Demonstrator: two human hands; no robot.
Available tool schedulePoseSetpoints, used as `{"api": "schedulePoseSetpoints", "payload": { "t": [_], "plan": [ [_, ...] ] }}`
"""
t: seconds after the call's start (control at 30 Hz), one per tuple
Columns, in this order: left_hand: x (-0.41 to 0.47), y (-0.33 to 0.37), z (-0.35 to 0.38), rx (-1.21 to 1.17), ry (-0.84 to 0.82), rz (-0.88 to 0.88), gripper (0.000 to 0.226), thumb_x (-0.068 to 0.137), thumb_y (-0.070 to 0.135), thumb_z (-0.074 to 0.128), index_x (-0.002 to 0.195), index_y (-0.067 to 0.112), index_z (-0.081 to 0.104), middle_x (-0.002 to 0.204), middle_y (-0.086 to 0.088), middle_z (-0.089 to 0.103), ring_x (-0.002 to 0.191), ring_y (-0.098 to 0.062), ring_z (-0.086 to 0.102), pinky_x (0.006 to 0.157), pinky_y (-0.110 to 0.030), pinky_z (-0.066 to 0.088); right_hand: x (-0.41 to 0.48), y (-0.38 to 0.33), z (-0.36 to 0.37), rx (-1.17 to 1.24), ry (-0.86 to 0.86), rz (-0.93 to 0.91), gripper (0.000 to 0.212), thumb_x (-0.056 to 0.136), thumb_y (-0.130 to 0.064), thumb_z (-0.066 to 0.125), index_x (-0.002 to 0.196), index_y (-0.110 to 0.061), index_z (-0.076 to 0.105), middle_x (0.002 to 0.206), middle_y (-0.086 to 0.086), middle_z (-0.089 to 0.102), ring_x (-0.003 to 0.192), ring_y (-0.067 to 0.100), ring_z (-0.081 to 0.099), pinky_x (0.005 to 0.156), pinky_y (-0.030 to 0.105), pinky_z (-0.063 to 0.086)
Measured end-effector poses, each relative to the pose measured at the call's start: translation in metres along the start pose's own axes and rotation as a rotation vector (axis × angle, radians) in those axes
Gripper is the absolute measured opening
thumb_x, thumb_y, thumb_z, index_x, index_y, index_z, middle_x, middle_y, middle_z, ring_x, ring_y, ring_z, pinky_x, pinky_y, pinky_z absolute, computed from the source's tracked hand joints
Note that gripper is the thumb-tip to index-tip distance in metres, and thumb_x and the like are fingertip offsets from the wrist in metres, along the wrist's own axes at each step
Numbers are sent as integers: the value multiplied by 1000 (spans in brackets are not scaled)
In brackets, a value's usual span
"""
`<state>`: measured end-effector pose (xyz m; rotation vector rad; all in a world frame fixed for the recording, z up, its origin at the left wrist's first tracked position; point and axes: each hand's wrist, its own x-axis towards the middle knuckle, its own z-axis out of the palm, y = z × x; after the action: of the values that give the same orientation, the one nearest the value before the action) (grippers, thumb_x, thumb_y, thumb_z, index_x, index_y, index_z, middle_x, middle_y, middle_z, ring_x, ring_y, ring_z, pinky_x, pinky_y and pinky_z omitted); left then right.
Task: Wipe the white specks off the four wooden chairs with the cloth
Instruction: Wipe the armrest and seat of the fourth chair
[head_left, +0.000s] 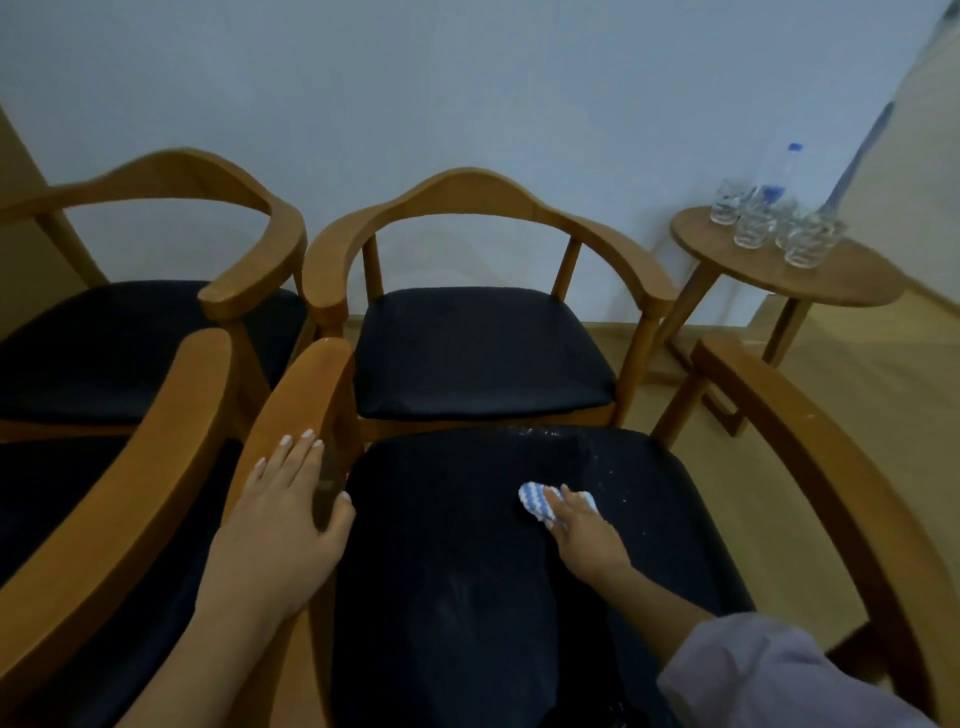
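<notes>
Specks dot dark seat; right hand grips cloth, left hand lies flat on armrest.

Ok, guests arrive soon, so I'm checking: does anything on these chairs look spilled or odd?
White specks are scattered across the far right part of the near chair's dark seat, just beyond the cloth in the right hand. Nothing else stands out.

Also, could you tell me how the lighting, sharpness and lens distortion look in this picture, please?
Head view: dim, bluish light, so the black seat loses detail, though the white specks show; its wide lens bows the right armrest and tilts the side table; the glasses near the right edge look soft, while the right hand holding the cloth is fairly sharp.
</notes>
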<state>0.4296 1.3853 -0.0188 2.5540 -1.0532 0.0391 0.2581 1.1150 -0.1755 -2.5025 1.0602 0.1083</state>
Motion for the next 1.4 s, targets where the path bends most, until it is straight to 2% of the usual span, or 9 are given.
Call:
{"api": "schedulePoseSetpoints", "payload": {
  "t": [0.23,0.4,0.63,0.7,0.77,0.83,1.03,1.17,1.4],
  "plan": [
    [4,-2,2,37,-26,-14,66,95,48,33,151,18,14,157,9,4,138,1,-9,111,-20,-6,1,4,16,60,158,-11,49,103,-28,37,150,-31,24,160,-3,17,147,15,12,105,31,38],
    [6,-3,5,65,-85,-19,73,91,62,15,149,22,-3,149,14,-19,133,1,-22,110,-22,-13,3,6,29,120,269,-3,48,102,-26,41,148,-31,30,158,-6,21,147,11,11,110,28,32],
    [16,-6,2,87,-214,4,107,58,73,-14,149,16,-2,154,7,-15,136,-5,-22,109,-24,-14,4,3,29,156,285,43,48,102,-25,41,148,-32,30,157,-7,23,146,8,12,110,28,32],
    [18,-13,6,105,-264,18,110,64,78,-9,149,10,12,155,3,-4,140,-11,-10,111,-30,-5,2,-3,25,170,285,62,49,102,-26,40,149,-32,28,158,-7,23,146,8,12,113,30,31],
    [17,-22,15,148,-291,64,101,81,73,1,139,-1,39,150,-12,28,138,-26,21,110,-42,18,1,-11,18,192,298,96,49,102,-24,41,150,-29,27,157,-7,23,146,8,13,114,31,30],
    [14,-24,17,166,-287,76,89,91,62,10,126,-7,54,138,-21,46,127,-36,41,104,-44,28,2,-20,9,210,321,140,50,102,-21,41,150,-26,28,157,-6,24,146,9,14,115,31,28],
    [13,-20,20,122,-256,68,91,92,60,7,120,-11,55,132,-27,50,124,-38,35,98,-50,23,-3,-40,-9,228,357,221,48,102,-21,42,149,-27,31,156,-4,27,146,10,17,113,31,28],
    [15,-17,20,160,-243,63,75,78,46,33,118,-12,56,130,-30,51,120,-43,41,97,-51,22,-16,-51,-13,213,346,272,49,102,-24,41,149,-30,30,157,-6,25,146,9,16,112,31,29],
    [17,-15,12,306,-303,42,78,72,51,37,113,-10,62,121,-26,59,105,-45,60,84,-56,44,-42,-62,-17,222,342,350,49,102,-23,41,149,-31,30,157,-6,26,145,7,16,111,32,34]
  ]
}}
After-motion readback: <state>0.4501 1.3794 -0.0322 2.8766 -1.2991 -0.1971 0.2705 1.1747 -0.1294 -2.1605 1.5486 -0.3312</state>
